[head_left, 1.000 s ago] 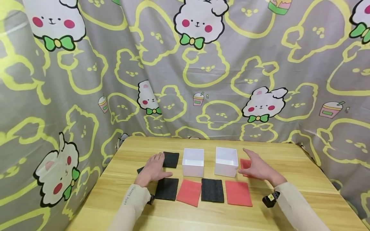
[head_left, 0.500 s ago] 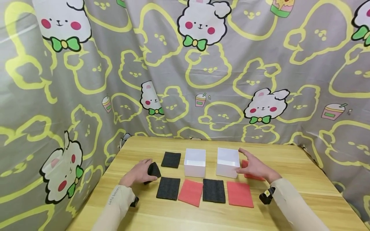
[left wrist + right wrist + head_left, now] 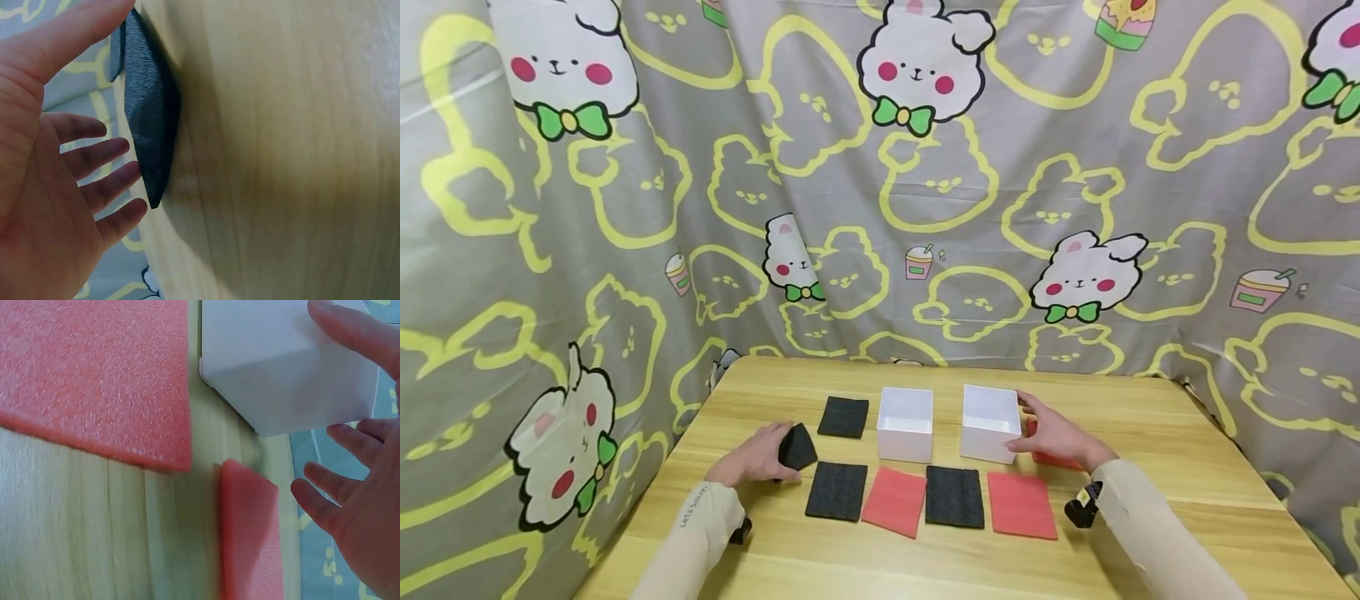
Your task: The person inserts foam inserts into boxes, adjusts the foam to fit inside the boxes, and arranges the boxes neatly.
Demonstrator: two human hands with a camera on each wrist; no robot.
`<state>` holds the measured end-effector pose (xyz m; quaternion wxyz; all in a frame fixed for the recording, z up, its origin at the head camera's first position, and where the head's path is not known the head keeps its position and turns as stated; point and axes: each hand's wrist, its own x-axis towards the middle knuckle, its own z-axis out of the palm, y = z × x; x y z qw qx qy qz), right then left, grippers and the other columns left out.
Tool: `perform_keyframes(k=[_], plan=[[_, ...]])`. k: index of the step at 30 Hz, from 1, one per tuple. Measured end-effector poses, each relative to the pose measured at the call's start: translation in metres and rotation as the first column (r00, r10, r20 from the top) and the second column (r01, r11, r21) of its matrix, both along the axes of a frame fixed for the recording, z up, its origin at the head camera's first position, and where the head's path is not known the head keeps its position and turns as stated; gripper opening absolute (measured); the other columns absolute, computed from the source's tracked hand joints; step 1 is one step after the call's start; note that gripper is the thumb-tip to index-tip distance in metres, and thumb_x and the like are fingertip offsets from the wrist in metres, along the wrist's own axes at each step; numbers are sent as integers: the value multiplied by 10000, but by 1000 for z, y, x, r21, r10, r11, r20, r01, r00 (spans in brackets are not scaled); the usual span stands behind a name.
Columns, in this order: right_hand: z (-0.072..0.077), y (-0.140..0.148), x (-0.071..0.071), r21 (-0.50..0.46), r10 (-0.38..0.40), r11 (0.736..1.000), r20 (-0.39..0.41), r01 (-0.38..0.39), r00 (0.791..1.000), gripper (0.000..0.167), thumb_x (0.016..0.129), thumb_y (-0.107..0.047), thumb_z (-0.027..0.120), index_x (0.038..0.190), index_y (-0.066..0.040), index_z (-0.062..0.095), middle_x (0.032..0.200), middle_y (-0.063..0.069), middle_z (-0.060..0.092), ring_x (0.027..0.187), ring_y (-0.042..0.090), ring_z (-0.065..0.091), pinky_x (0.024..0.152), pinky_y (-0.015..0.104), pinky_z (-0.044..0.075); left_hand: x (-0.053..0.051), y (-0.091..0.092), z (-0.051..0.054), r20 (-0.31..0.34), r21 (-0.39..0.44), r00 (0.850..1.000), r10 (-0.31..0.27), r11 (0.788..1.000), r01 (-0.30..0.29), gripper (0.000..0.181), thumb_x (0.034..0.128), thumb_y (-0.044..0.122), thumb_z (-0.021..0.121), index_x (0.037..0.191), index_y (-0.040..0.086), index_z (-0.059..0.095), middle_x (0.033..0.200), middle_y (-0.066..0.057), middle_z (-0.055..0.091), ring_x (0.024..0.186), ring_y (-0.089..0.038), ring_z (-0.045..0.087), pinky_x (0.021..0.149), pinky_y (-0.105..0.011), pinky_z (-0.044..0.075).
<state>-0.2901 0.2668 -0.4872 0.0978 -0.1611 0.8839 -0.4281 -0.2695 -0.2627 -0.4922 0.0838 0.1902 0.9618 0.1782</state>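
My left hand [image 3: 751, 458] holds a black foam sheet [image 3: 797, 446] at the left of the table, thumb on one side and fingers on the other. In the left wrist view the black foam sheet [image 3: 150, 112] is bent and raised off the wood, the thumb reaching its upper corner and some fingertips meeting its edge. My right hand [image 3: 1054, 440] grips the right-hand white box [image 3: 988, 442] by its right side. The thumb [image 3: 356, 331] lies against the wall of the white box [image 3: 281, 381], and fingertips touch its edge. Partly hidden under that hand lies a red foam sheet [image 3: 1054, 461].
Left of that box stands another white box [image 3: 905, 443]. In front lie black [image 3: 837, 490], red [image 3: 895, 500], black [image 3: 954, 496] and red [image 3: 1022, 505] foam sheets. One more black sheet [image 3: 844, 416] is at the back left. A patterned curtain [image 3: 865, 275] surrounds the wooden table [image 3: 880, 567].
My left hand has moved left and towards me, taking hold of a black sheet and bending it up. From beside the right-hand box, my right hand has moved in to grip it.
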Motion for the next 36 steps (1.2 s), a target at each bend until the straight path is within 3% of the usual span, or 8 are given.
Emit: perform_keyframes(k=[9, 23, 36], plan=[[-6, -2, -3, -108, 30, 994, 66, -23, 997, 1117, 741, -256, 820, 1484, 35, 37, 1470, 274, 216, 1326, 488, 219, 1033, 607, 232, -1, -1, -8, 12, -16, 1000, 0, 1000, 0, 1047, 682, 449, 816, 1420, -94, 310, 1400, -290, 353, 1256, -475, 346, 988, -552, 333], [-7, -2, -7, -85, 12, 996, 82, -5, 997, 1111, 725, -232, 833, 1475, 46, 62, 1451, 268, 245, 1274, 469, 310, 1013, 585, 290, -2, 4, -4, 14, -61, 999, 45, 997, -44, 987, 707, 399, 812, 1428, -64, 321, 1364, -275, 391, 1237, -455, 366, 970, -540, 354], [-8, -3, -6, -89, 7, 996, 107, 2, 994, 1137, 711, -214, 843, 1473, 60, 45, 1455, 279, 235, 1263, 459, 330, 1005, 564, 316, -8, 1, -8, 2, -74, 998, 67, 995, -67, 1016, 671, 412, 821, 1414, -77, 332, 1366, -286, 385, 1226, -479, 357, 963, -552, 354]])
